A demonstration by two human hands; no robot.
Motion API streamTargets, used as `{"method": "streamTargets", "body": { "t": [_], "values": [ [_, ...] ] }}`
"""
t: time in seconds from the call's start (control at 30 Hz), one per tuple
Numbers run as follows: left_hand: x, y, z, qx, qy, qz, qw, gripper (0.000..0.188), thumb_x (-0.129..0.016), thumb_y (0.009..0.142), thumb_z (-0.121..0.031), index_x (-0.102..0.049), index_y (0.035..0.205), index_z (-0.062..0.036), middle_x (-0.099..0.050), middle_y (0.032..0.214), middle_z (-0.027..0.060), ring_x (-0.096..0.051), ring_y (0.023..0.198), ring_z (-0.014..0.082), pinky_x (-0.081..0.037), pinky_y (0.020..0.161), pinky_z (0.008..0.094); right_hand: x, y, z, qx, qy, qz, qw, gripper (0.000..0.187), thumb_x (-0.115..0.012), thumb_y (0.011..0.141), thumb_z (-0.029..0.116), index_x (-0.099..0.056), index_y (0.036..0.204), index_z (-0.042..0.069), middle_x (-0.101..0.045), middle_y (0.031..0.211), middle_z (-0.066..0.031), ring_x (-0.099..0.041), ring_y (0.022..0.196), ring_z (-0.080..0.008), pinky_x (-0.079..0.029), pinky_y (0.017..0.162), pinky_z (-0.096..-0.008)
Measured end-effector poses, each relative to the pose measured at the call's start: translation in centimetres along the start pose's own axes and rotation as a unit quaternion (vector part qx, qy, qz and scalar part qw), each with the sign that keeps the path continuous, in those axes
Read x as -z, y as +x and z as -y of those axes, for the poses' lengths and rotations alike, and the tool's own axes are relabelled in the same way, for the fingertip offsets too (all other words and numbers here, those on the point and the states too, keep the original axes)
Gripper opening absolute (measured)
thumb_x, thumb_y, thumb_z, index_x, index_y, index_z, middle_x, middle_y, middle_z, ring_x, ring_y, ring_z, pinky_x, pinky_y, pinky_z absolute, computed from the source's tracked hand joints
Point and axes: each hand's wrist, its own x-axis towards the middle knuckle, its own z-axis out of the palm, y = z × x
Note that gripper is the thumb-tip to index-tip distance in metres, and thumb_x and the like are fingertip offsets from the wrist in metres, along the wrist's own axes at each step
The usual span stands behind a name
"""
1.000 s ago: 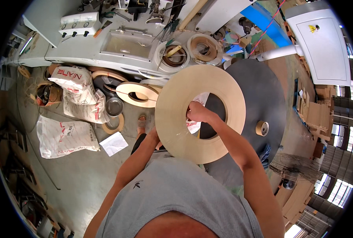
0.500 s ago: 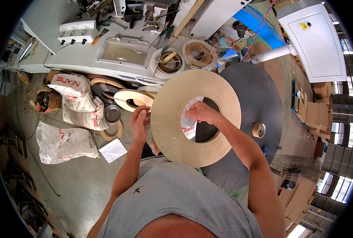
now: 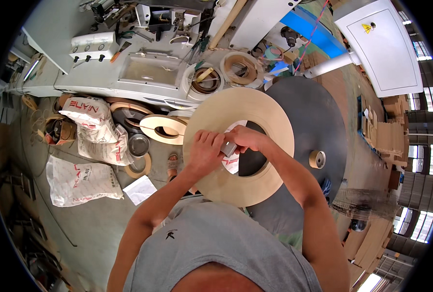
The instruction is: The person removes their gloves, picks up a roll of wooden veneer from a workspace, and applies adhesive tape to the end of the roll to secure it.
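A large flat roll of beige banding (image 3: 206, 180) lies in front of me, its wide open centre showing white paper with red print (image 3: 232, 165) and a dark surface below. Over that opening my two hands meet. My left hand (image 3: 206, 152) is closed, fingers curled, beside a small shiny grey piece (image 3: 229, 148). My right hand (image 3: 248, 138) grips this piece from the other side with bent fingers. What the left fingertips hold is hidden. Under the roll spreads a big dark round table (image 3: 318, 121).
A small tape roll (image 3: 317, 159) rests on the dark table. White printed sacks (image 3: 82, 180), a paper sheet (image 3: 139, 190) and more banding rolls (image 3: 160, 127) lie on the floor at left. Beyond stands a grey machine bench (image 3: 150, 70) with tools; a white control box (image 3: 379, 48) hangs at right.
My left hand has moved right from beside the roll's left edge to meet my right hand over the opening. A shiny grey piece now shows between them. A sandalled foot has come into view.
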Motion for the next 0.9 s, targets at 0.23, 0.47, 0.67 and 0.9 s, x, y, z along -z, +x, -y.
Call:
{"method": "streamTargets", "body": {
  "t": [0.23, 0.47, 0.67, 0.9],
  "values": [
    [-0.7, 0.3, 0.9, -0.003, 0.007, -0.152, 0.988, 0.036, -0.072, 0.058, -0.003, -0.062, 0.093, -0.0059, -0.063, 0.078, 0.0061, -0.062, 0.081, 0.0296, -0.048, 0.087, 0.0473, -0.4, -0.8, -1.3, 0.022, 0.158, -0.041, 0.986, 0.036, -0.048, 0.101, 0.028, -0.062, 0.114, -0.003, -0.07, 0.087, -0.0132, -0.068, 0.068, -0.0202, -0.056, 0.063, -0.0322],
    [3.5, 0.4, 3.6, 0.01, 0.041, -0.213, 0.976, 0.036, -0.076, 0.059, 0.001, -0.068, 0.094, -0.0048, -0.066, 0.084, 0.0109, -0.064, 0.082, 0.0312, -0.052, 0.078, 0.0439, -8.8, 2.3, -5.3, 0.082, 0.249, -0.065, 0.963, 0.035, -0.058, 0.097, 0.025, -0.062, 0.118, -0.004, -0.066, 0.095, -0.0089, -0.061, 0.083, -0.0152, -0.051, 0.074, -0.0312],
    [3.2, -4.9, 7.2, 0.289, -0.033, -0.303, 0.907, 0.022, -0.076, 0.075, -0.001, -0.073, 0.096, -0.0007, -0.071, 0.083, 0.0132, -0.066, 0.078, 0.0282, -0.052, 0.073, 0.0375, -11.0, 2.5, -5.5, 0.143, 0.174, -0.196, 0.954, 0.034, -0.061, 0.096, 0.026, -0.067, 0.102, -0.007, -0.062, 0.076, -0.0037, -0.051, 0.067, -0.0107, -0.042, 0.059, -0.0306],
    [-0.9, -8.8, 8.6, 0.485, -0.272, -0.309, 0.771, 0.016, -0.065, 0.091, -0.007, -0.072, 0.094, 0.0062, -0.066, 0.075, 0.0017, -0.054, 0.068, 0.0075, -0.045, 0.059, 0.0275, -11.3, 2.6, -5.2, 0.123, 0.212, -0.18, 0.953, 0.03, -0.06, 0.097, 0.026, -0.066, 0.095, -0.003, -0.059, 0.072, -0.0011, -0.048, 0.065, -0.0087, -0.041, 0.058, -0.0307]
  ]
}}
